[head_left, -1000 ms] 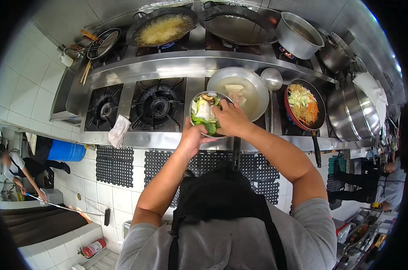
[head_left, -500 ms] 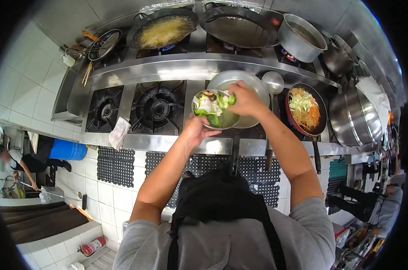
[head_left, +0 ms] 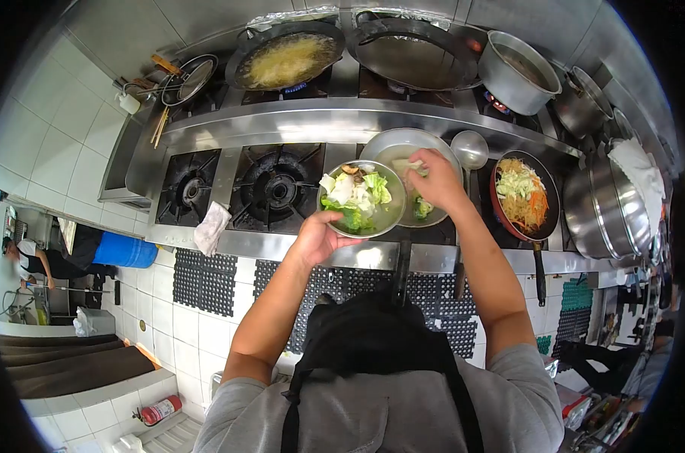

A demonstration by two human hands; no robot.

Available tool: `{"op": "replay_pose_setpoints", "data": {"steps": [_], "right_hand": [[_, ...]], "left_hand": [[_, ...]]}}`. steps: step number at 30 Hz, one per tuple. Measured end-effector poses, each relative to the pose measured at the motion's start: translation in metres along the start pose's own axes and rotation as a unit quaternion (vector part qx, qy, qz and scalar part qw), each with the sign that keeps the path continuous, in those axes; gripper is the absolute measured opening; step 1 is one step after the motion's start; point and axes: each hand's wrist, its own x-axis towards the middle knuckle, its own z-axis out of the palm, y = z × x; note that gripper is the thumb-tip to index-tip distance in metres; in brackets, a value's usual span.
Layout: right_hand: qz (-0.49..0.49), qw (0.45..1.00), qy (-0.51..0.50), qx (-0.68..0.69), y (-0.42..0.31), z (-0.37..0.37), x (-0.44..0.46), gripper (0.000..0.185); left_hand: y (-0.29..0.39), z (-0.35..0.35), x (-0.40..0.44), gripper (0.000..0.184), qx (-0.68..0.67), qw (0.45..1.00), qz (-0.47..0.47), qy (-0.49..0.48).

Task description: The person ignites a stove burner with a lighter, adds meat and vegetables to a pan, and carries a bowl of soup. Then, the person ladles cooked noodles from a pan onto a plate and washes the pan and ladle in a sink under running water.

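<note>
A wide metal pan (head_left: pixel 376 149) sits on the front row of the stove, holding pale, cloudy liquid, with some whitish pieces (head_left: pixel 403 166) and a broccoli floret (head_left: pixel 423 208) in it. At the pan's near left side, the left hand (head_left: pixel 317 237) grips a round metal bowl (head_left: pixel 388 217), thumb over the rim and fingers beneath; the bowl hides part of the pan's edge. Inside the bowl are pale and green leaves (head_left: pixel 350 202), more green at the near edge, and brown mushroom pieces (head_left: pixel 350 169) at the far edge. The right hand (head_left: pixel 438 183) is over the pan, its fingers drawn close together beside the whitish pieces; with the fingertips partly hidden, I cannot tell whether they pinch anything.

Just right of the pan lies a ladle (head_left: pixel 471 149). Farther right, a red-sided frying pan (head_left: pixel 552 208) holds noodles (head_left: pixel 518 217), shredded cabbage and carrot strips. Stacked metal pots (head_left: pixel 601 208) stand right of that. Beyond the pan, on the raised back row, is a wok (head_left: pixel 448 66) of dark liquid; behind and to the left, another wok (head_left: pixel 241 74) holds yellow, frothy contents, and behind and to the right stands a deep aluminium pot (head_left: pixel 515 84).
</note>
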Motion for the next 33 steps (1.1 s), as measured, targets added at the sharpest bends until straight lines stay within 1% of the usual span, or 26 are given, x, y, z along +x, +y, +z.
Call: {"op": "replay_pose_setpoints", "data": {"steps": [2, 4, 5, 7, 8, 9, 10, 11, 14, 16, 17, 18, 19, 20, 21, 22, 23, 24, 25, 26, 27, 28, 29, 30, 32, 33], "right_hand": [[0.033, 0.978, -0.162, 0.13, -0.062, -0.014, -0.009, 0.018], [-0.152, 0.957, -0.237, 0.069, -0.063, 0.004, -0.019, 0.024], [-0.063, 0.938, -0.34, 0.004, -0.084, 0.001, -0.022, 0.033], [-0.115, 0.966, -0.228, -0.022, -0.084, 0.022, -0.032, 0.04], [-0.115, 0.967, -0.226, -0.024, -0.084, 0.027, -0.033, 0.04], [-0.074, 0.961, -0.261, -0.055, -0.085, 0.03, -0.033, 0.043], [-0.032, 0.951, -0.295, -0.086, -0.086, 0.031, -0.033, 0.046], [-0.032, 0.952, -0.293, -0.086, -0.083, 0.033, -0.034, 0.046], [-0.063, 0.954, -0.289, -0.06, -0.068, 0.025, -0.031, 0.046], [-0.176, 0.945, -0.266, 0.078, -0.053, 0.008, -0.019, 0.048], [-0.12, 0.95, -0.275, 0.091, -0.066, -0.014, -0.018, 0.042], [-0.043, 0.941, -0.274, 0.195, -0.05, -0.018, -0.015, 0.035], [-0.018, 0.943, -0.266, 0.198, -0.051, -0.034, -0.011, 0.031], [0.079, 0.94, -0.243, 0.227, -0.051, -0.046, -0.01, 0.031], [0.077, 0.939, -0.246, 0.227, -0.034, -0.047, -0.007, 0.031], [0.061, 0.972, -0.203, 0.101, -0.008, -0.041, -0.003, 0.032], [0.045, 0.987, -0.154, -0.027, 0.015, -0.033, -0.003, 0.034], [0.045, 0.987, -0.152, -0.027, 0.035, -0.023, -0.005, 0.034], [0.039, 0.983, -0.16, -0.076, 0.054, -0.014, -0.007, 0.036], [0.033, 0.977, -0.169, -0.124, 0.057, -0.01, -0.009, 0.039], [0.031, 0.977, -0.169, -0.125, 0.061, -0.008, -0.01, 0.039], [-0.002, 0.984, -0.105, -0.141, 0.058, -0.004, -0.011, 0.038], [-0.034, 0.986, -0.04, -0.156, 0.046, -0.001, -0.012, 0.037], [-0.034, 0.987, -0.043, -0.154, 0.035, 0.001, -0.012, 0.037], [-0.054, 0.997, -0.009, 0.052, -0.032, -0.01, -0.013, 0.037], [-0.048, 0.993, -0.069, 0.079, -0.06, -0.014, -0.018, 0.035]], "left_hand": [[-0.002, 0.005, -0.002, 0.046, 0.003, 1.0, 0.017, 0.003], [-0.004, 0.011, 0.001, 0.047, 0.011, 0.999, 0.031, -0.001], [-0.005, 0.014, 0.002, 0.051, 0.036, 0.998, 0.04, -0.011], [-0.008, 0.022, 0.005, 0.054, 0.063, 0.996, 0.049, -0.026], [-0.01, 0.027, 0.006, 0.054, 0.087, 0.994, 0.067, 0.0], [-0.012, 0.03, 0.007, 0.054, 0.111, 0.99, 0.084, 0.026], [-0.012, 0.03, 0.007, 0.052, 0.118, 0.989, 0.088, 0.024], [-0.013, 0.03, 0.007, 0.052, 0.119, 0.989, 0.089, 0.022], [-0.012, 0.028, 0.005, 0.053, 0.115, 0.988, 0.1, 0.025], [-0.011, 0.018, 0.005, 0.052, 0.051, 0.995, 0.083, -0.006], [-0.01, 0.015, 0.004, 0.052, 0.048, 0.995, 0.087, -0.004], [-0.01, 0.011, 0.002, 0.052, 0.047, 0.996, 0.081, 0.0], [-0.009, 0.008, -0.001, 0.052, 0.046, 0.996, 0.075, 0.004], [-0.009, 0.008, -0.007, 0.053, 0.047, 0.996, 0.078, 0.02], [-0.011, 0.004, -0.01, 0.053, 0.046, 0.995, 0.08, 0.023], [-0.012, -0.001, -0.012, 0.053, 0.047, 0.995, 0.077, 0.031], [-0.013, -0.005, -0.014, 0.054, 0.049, 0.995, 0.073, 0.037], [-0.013, -0.002, -0.02, 0.05, 0.038, 0.995, 0.074, 0.051], [-0.013, 0.003, -0.026, 0.05, 0.039, 0.995, 0.075, 0.05], [-0.013, 0.008, -0.032, 0.048, 0.066, 0.991, 0.079, 0.087], [-0.014, 0.011, -0.036, 0.047, 0.092, 0.984, 0.084, 0.125], [-0.014, 0.009, -0.039, 0.052, 0.078, 0.984, 0.097, 0.125], [-0.014, 0.007, -0.042, 0.052, 0.078, 0.984, 0.098, 0.127], [-0.015, 0.004, -0.044, 0.056, 0.119, 0.977, 0.105, 0.141], [-0.017, 0.007, -0.051, 0.065, 0.183, 0.963, 0.107, 0.169], [-0.016, 0.014, -0.057, 0.065, 0.185, 0.962, 0.104, 0.17]]}}
